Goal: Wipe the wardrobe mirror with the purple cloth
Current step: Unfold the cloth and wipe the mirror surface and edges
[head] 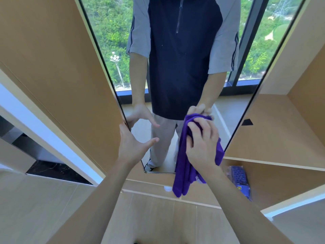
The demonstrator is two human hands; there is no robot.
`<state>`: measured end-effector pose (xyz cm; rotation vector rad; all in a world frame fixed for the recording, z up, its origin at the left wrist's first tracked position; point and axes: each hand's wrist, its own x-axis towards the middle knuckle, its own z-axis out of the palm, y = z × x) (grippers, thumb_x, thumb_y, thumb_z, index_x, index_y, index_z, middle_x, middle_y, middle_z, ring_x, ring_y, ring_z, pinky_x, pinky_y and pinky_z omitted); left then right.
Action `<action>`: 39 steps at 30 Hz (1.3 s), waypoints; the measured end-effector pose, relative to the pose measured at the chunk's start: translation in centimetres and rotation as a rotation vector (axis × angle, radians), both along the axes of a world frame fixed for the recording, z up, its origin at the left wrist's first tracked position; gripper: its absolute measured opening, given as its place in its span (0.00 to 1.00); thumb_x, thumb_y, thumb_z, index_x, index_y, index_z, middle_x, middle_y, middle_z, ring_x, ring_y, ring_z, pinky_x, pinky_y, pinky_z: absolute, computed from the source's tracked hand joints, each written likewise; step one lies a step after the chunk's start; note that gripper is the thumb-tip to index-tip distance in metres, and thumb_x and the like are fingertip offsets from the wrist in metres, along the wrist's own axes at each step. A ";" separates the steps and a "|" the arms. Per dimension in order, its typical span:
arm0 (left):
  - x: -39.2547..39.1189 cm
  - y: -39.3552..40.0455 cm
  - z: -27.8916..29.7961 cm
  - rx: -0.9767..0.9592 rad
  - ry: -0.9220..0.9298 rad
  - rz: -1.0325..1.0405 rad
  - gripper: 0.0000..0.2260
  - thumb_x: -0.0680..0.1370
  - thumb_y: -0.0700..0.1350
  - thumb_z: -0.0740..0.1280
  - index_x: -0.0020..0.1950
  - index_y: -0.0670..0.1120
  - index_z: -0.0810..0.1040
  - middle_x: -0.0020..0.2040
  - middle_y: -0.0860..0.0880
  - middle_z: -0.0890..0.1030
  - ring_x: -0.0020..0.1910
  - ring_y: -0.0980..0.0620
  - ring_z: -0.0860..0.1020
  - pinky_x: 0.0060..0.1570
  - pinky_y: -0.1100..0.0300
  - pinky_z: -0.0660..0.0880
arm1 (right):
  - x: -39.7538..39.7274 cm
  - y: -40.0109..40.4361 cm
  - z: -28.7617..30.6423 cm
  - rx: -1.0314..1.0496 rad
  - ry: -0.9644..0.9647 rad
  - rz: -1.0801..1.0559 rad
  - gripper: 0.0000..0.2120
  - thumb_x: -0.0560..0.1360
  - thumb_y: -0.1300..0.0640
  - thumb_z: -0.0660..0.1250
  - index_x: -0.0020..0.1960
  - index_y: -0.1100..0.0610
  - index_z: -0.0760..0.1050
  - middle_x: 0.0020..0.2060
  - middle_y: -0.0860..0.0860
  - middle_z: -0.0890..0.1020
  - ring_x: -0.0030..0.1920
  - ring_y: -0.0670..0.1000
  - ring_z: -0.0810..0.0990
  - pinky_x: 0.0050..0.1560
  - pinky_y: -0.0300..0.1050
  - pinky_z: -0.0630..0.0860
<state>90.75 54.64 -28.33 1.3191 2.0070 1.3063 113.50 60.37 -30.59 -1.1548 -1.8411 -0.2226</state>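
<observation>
The tall wardrobe mirror (232, 111) fills the middle of the head view and reflects a person and a window with green trees. My right hand (202, 141) grips the bunched purple cloth (184, 166) against the lower right part of the glass, and the cloth's loose end hangs below the mirror's bottom edge. My left hand (131, 143) holds the mirror's left edge near the bottom, fingers around the edge and thumb spread out in front of the glass.
Light wooden wardrobe panels (52, 67) flank the mirror on both sides. A shelf compartment at lower right holds a blue packaged item (239, 180). A small white round object (167, 188) sits below the mirror's bottom edge.
</observation>
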 end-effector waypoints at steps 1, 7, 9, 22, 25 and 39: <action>-0.1 0.0 0.0 -0.013 0.007 -0.001 0.45 0.59 0.65 0.82 0.63 0.67 0.55 0.67 0.60 0.67 0.67 0.60 0.70 0.59 0.62 0.70 | -0.9 0.0 0.3 0.034 -0.042 0.029 0.17 0.76 0.62 0.67 0.64 0.54 0.73 0.67 0.52 0.71 0.68 0.58 0.68 0.72 0.54 0.63; -0.2 0.2 -0.1 -0.014 0.038 0.012 0.47 0.57 0.68 0.82 0.65 0.61 0.58 0.66 0.58 0.68 0.65 0.60 0.70 0.57 0.66 0.70 | -5.6 0.1 1.8 0.164 -0.153 0.174 0.17 0.78 0.59 0.66 0.66 0.56 0.71 0.67 0.52 0.69 0.65 0.56 0.69 0.69 0.51 0.62; 0.1 0.5 0.0 -0.033 0.063 0.058 0.43 0.60 0.66 0.82 0.64 0.57 0.59 0.65 0.56 0.70 0.62 0.58 0.72 0.50 0.66 0.72 | -6.3 0.1 1.7 0.152 -0.137 0.182 0.18 0.77 0.60 0.68 0.66 0.56 0.72 0.67 0.52 0.70 0.66 0.56 0.68 0.71 0.48 0.59; -2.4 0.3 0.6 -0.035 0.184 0.009 0.23 0.75 0.57 0.75 0.52 0.63 0.59 0.43 0.60 0.73 0.40 0.66 0.75 0.29 0.68 0.68 | -7.6 -4.7 -1.7 -0.275 0.107 0.345 0.27 0.75 0.60 0.62 0.74 0.59 0.68 0.73 0.50 0.69 0.74 0.51 0.67 0.76 0.47 0.64; -3.4 0.3 0.8 -0.008 0.177 -0.044 0.17 0.78 0.55 0.72 0.53 0.62 0.62 0.41 0.55 0.77 0.42 0.61 0.76 0.30 0.65 0.72 | -8.5 -5.5 -2.0 -0.321 0.221 0.375 0.24 0.74 0.61 0.63 0.70 0.59 0.72 0.73 0.50 0.70 0.74 0.53 0.67 0.74 0.46 0.66; -6.9 1.4 3.0 -0.130 -0.032 -0.283 0.07 0.79 0.44 0.73 0.51 0.51 0.76 0.49 0.55 0.83 0.42 0.58 0.82 0.36 0.71 0.74 | -15.9 -6.0 1.1 -0.574 -0.023 0.139 0.17 0.72 0.63 0.72 0.61 0.54 0.80 0.54 0.53 0.77 0.51 0.56 0.76 0.52 0.49 0.76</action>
